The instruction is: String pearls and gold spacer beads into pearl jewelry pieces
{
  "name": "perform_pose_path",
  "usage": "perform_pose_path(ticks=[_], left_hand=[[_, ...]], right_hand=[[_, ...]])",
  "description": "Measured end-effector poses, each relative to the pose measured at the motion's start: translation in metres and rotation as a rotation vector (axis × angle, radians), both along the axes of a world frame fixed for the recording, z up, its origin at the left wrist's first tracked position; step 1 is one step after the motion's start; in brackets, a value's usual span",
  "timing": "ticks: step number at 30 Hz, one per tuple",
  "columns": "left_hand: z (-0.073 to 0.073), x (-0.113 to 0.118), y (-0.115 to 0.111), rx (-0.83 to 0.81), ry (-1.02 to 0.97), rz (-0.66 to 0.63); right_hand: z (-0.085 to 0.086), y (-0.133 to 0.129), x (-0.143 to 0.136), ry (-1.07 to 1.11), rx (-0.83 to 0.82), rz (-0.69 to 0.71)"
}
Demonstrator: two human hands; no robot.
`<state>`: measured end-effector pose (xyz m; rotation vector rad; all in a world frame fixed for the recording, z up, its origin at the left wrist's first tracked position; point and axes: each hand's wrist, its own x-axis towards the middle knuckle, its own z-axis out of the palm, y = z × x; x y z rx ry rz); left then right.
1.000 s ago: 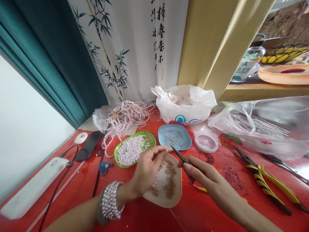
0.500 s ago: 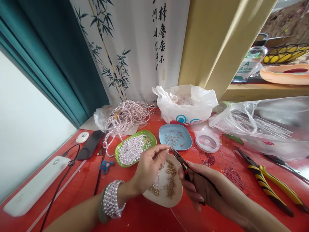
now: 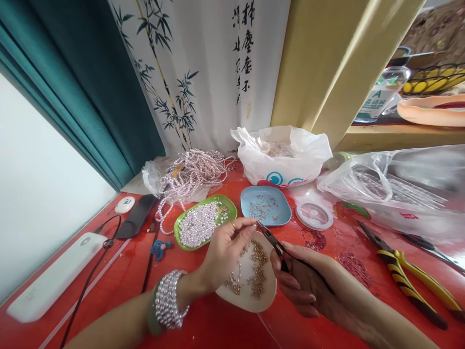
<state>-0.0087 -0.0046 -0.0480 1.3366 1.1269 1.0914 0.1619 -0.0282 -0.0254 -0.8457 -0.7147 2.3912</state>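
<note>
My right hand [image 3: 305,278] is wrapped round black-handled needle-nose pliers [image 3: 271,237], their tips pointing up and left. Those tips meet the fingertips of my left hand [image 3: 227,247], which is closed in a pinch. A thin strand of pearl beads [image 3: 239,271] comes out from under my left hand over a cream dish [image 3: 267,303]; the piece right at the fingertips is too small to make out. Small gold beads [image 3: 258,271] lie in that dish. Behind my left hand, a green tray [image 3: 232,206] holds loose pearl beads [image 3: 198,225]. A blue tray [image 3: 247,194] bears small metal pins.
Yellow-black pliers [image 3: 395,271] lie at right, near a clear plastic bag [image 3: 392,189]. Pink bead strings [image 3: 196,172] and a white bag [image 3: 283,162] stand at the back. A round lid [image 3: 314,215], a phone [image 3: 134,215] and a white power bank [image 3: 54,276] rest on the red table.
The view has shifted slightly. Both hands keep nearly the same pose at the plier tips; the lower fingers of my right hand have curled in a little round the handles.
</note>
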Motion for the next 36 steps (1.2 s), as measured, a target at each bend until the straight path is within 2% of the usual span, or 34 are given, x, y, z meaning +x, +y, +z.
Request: perform_pose_path(ticks=[8,12,16,20,23,25,27,31,36], left_hand=[[0.003,0.0,-0.002,-0.021,0.007,0.024],[0.01,-0.002,-0.003,0.067,0.096,0.033],[0.014,-0.003,-0.005,0.155,0.154,0.042],[0.016,-0.004,-0.006,0.168,0.189,0.045],[0.017,-0.004,-0.007,0.212,0.209,0.045],[0.018,-0.005,-0.006,0.251,0.217,0.041],[0.019,-0.005,-0.004,0.318,0.229,0.038],[0.02,-0.008,0.001,0.525,0.294,0.056],[0.017,-0.011,0.002,0.741,0.396,0.076]], right_hand=[[0.002,-0.001,0.002,-0.069,0.025,0.005],[0.004,0.0,0.005,-0.164,0.122,-0.018],[0.005,0.001,0.006,-0.384,0.419,-0.038],[0.003,-0.003,0.004,-0.765,0.842,-0.063],[-0.003,-0.006,0.002,-1.045,1.192,-0.135],[-0.006,-0.006,0.001,-1.167,1.322,-0.186],[-0.005,-0.006,0.001,-1.15,1.315,-0.159],[0.004,-0.005,0.003,-0.985,1.189,-0.086],[0.002,-0.006,0.007,-1.148,1.301,-0.131]])
